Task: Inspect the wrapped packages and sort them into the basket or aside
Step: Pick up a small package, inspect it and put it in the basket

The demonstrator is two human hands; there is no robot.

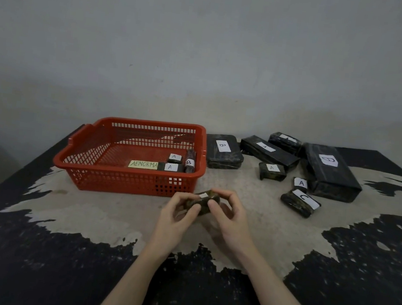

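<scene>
A small wrapped package (204, 202) is gripped between the left hand (178, 215) and right hand (227, 218) just in front of the red basket (124, 180), where its half-hidden label could be misread and the package mis-sorted.

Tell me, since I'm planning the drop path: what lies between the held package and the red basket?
Nothing: the head view shows bare table between the held package and the red basket.
</scene>
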